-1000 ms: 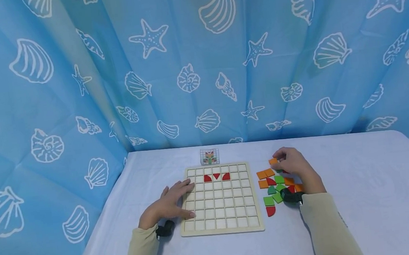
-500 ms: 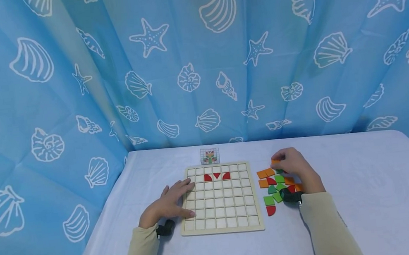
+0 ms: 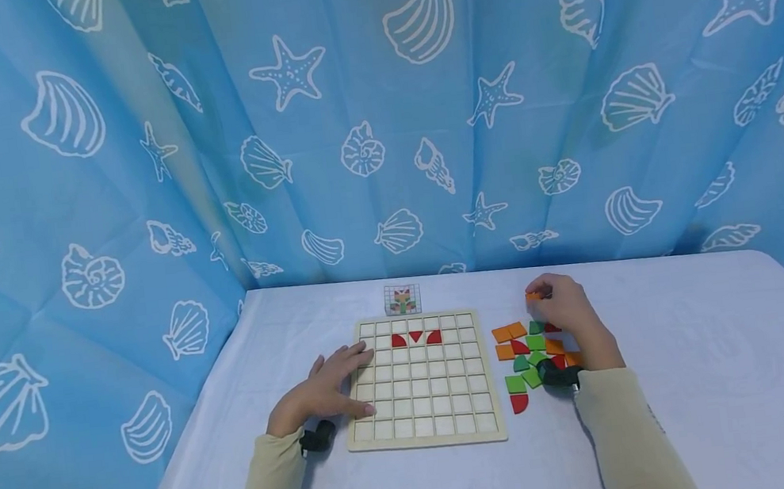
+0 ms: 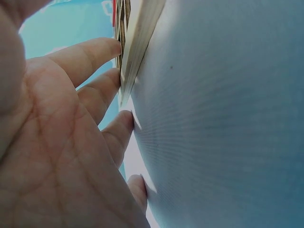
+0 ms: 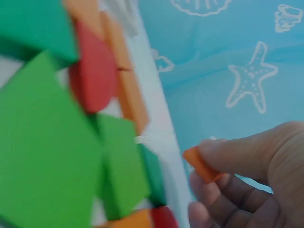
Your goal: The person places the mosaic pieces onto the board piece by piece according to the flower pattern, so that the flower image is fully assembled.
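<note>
My right hand (image 3: 559, 302) pinches an orange tile (image 5: 202, 165) between thumb and fingers, at the back of a loose group of flat tiles. Spread fingers of my left hand (image 3: 324, 389) rest along the left edge of a pale wooden grid board (image 3: 424, 442); in the left wrist view the fingertips (image 4: 114, 47) meet its rim. In the board's second row sit a red quarter-round tile (image 3: 398, 341), a red triangle (image 3: 416, 336) and another red quarter-round tile (image 3: 434, 337). Close below my right hand lies a dark green tile (image 3: 536, 327).
Right of the board, several tiles lie on the white cloth, among them orange tiles (image 3: 510, 332), a light green square (image 3: 515, 384) and a red quarter-round (image 3: 519, 403). A small pattern card (image 3: 402, 299) lies behind the board. A blue shell-print curtain (image 3: 379, 118) hangs beyond the table.
My right hand has lifted and shifted slightly back with the orange tile, uncovering dark green and red tiles beneath it. The left hand stays on the board's edge.
</note>
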Available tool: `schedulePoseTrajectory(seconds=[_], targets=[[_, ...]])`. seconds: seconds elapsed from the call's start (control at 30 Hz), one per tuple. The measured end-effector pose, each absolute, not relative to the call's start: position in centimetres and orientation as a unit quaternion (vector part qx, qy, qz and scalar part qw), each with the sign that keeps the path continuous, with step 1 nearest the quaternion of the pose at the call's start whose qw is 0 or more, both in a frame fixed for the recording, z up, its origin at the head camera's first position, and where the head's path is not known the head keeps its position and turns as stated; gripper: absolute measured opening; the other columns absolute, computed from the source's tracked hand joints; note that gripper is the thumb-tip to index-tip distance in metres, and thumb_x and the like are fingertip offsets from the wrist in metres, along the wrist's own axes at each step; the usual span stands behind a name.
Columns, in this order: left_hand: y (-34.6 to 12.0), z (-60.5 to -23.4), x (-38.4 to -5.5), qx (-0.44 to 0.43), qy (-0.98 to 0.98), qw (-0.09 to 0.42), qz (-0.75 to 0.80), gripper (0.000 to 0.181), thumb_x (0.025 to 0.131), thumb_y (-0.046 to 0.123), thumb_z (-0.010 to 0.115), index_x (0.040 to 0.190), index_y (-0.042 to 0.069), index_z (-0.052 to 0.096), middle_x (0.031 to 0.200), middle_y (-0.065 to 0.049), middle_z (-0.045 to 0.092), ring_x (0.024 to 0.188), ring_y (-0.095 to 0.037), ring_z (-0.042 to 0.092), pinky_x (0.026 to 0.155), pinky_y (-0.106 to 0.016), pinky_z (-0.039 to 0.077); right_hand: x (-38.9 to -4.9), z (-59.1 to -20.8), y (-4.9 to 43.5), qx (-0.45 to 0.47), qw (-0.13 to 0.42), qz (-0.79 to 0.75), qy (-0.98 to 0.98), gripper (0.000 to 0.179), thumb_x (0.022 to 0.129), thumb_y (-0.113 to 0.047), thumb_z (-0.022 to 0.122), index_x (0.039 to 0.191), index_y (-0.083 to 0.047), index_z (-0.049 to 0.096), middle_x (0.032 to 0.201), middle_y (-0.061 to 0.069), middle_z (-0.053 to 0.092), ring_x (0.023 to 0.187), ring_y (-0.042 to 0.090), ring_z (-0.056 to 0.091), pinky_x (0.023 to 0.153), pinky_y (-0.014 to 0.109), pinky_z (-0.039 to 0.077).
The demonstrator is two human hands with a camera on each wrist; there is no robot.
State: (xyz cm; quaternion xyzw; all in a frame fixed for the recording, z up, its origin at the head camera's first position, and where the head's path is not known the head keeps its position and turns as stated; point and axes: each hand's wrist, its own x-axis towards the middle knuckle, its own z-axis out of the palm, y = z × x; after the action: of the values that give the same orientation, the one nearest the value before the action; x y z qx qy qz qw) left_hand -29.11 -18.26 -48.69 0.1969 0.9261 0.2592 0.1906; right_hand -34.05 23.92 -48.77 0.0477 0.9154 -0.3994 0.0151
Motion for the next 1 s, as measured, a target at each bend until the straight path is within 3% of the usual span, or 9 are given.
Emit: schedulePoseTrajectory(seconds=[0.1,0.23,0.77,1.0], targets=[[-18.2,-48.6,-29.1,0.198,0.927,0.188,0.259,0.093,0.076,0.037,0.084,0.154,0.017,0.037,0.165,-0.006,0.023,0.154,-0.033,0.011,0.121,-0.062,-0.002,-34.0,-48.3,23.9,0.056,-0.029,-0.4,0.914,0.028,0.096,-0.018,0.062,0.121,-0.003,0.062,0.118,0.021,0.059,0.106,0.035,0.051,0.088,0.044,0.054],[-18.2,-48.6,-29.1,0.196,0.927,0.187,0.259,0.092,0.076,0.036,0.084,0.154,0.017,0.037,0.165,-0.006,0.024,0.154,-0.033,0.011,0.122,-0.061,-0.002,-34.0,-47.7,23.4,0.063,-0.058,-0.406,0.91,0.03,0.099,-0.023,0.06,0.122,-0.004,0.063,0.113,0.018,0.061,0.098,0.031,0.054,0.077,0.032,0.053],[-18.3,-48.4,-29.3,0.193,0.93,0.187,0.251,0.093,0.076,0.038,0.084,0.154,0.019,0.036,0.165,-0.005,0.023,0.154,-0.033,0.01,0.121,-0.063,-0.002,-34.4,-45.2,19.5,0.005,-0.103,-0.447,0.889,0.027,0.1,-0.024,0.059,0.117,-0.005,0.067,0.108,0.016,0.065,0.084,0.026,0.065,0.072,0.029,0.052],[-18.2,-48.7,-29.1,0.191,0.926,0.195,0.262,0.095,0.075,0.037,0.084,0.154,0.019,0.036,0.165,-0.005,0.023,0.154,-0.034,0.009,0.12,-0.063,-0.003,-33.9,-44.0,16.1,-0.049,-0.087,-0.494,0.864,0.025,0.1,-0.021,0.058,0.118,-0.007,0.067,0.107,0.015,0.065,0.085,0.029,0.067,0.065,0.031,0.052]])
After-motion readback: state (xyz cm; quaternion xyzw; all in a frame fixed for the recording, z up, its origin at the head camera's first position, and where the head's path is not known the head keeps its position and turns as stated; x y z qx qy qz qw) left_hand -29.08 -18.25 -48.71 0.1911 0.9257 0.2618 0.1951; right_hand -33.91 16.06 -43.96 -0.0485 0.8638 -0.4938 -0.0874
